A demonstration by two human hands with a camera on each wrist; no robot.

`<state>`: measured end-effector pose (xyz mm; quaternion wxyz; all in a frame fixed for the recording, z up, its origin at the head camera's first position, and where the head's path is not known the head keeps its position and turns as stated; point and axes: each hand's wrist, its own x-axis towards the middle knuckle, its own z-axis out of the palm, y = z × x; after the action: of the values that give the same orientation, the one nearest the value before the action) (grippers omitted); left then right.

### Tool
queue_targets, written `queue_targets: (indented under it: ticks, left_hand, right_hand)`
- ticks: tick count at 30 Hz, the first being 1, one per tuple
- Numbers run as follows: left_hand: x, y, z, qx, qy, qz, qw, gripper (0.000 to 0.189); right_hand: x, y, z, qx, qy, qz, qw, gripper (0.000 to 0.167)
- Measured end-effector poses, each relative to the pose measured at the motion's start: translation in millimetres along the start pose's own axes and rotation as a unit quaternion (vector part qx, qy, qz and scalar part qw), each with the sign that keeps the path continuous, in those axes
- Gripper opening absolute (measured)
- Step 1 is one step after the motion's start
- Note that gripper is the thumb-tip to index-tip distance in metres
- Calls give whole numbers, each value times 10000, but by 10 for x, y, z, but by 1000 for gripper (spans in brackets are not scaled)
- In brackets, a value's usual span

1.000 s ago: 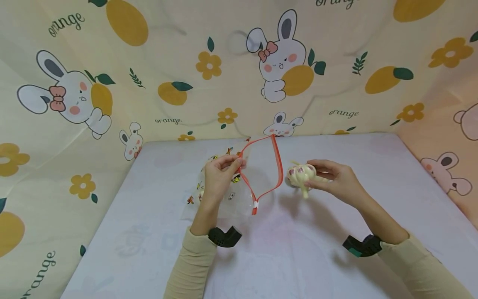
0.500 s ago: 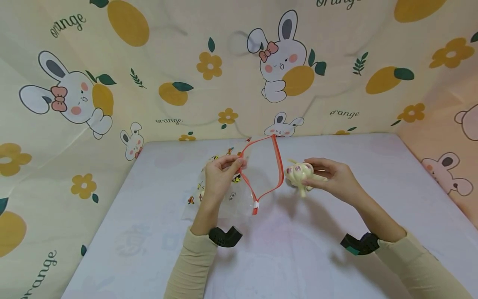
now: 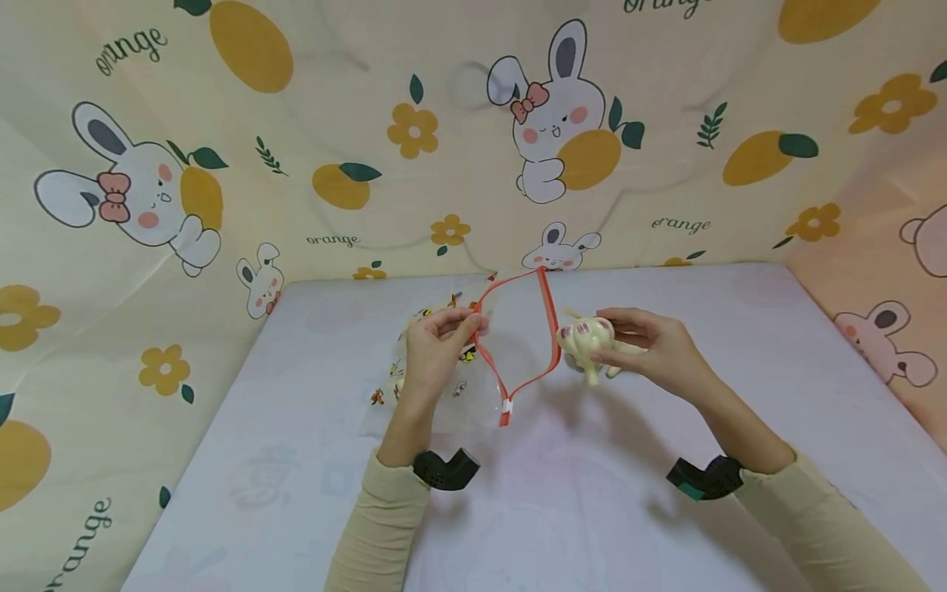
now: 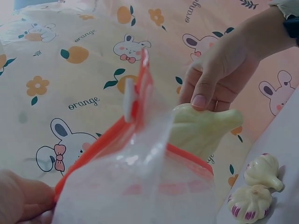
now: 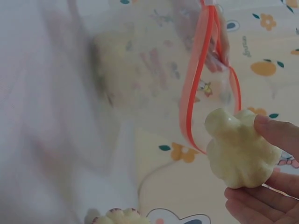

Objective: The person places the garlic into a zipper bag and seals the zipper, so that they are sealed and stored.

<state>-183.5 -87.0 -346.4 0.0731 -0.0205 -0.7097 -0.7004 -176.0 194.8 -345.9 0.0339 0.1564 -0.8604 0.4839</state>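
A clear zip bag (image 3: 473,403) with a red zip edge and small cartoon prints stands with its mouth held wide. My left hand (image 3: 440,341) pinches the mouth's left rim. A pale garlic bulb (image 5: 243,149) is gripped in my right hand (image 3: 658,345) between thumb and fingers, just right of the opening. In the left wrist view two more bulbs, one upper (image 4: 262,171) and one lower with purple marks (image 4: 251,204), appear at the lower right. The right wrist view cuts off a purple-marked bulb (image 5: 122,217) at its bottom edge. Pale contents inside the bag are blurred.
A white-covered table (image 3: 281,460) lies under both hands. Behind it and at the sides hangs a cloth (image 3: 333,107) printed with rabbits and oranges. Each wrist wears a black camera, one left (image 3: 446,469) and one right (image 3: 705,478).
My right hand has moved a little left with the garlic bulb, closer to the bag's mouth. My left hand and the bag stay in place.
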Motion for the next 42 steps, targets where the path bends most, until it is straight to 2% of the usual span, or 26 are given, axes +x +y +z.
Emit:
queue_targets:
  ticks: [13,29,36,42]
  left_hand:
    - [9,-16,-1,13,-29,69,10000,16]
    - [3,-8,-1,-55,-39,130,9999,16]
    - [5,-6,2,-22,-15,81,10000,17]
    - [5,-4,0,21,-4,60,10000,17]
  right_hand:
    - [45,-33,36,171,40,-225,9996,48]
    - [82,-82,119,139,-12,-283,9995,48]
    - [100,-94,140,173,-119,-176,9996,49]
    - [114,-102,161,171,-72,-291,9994,49]
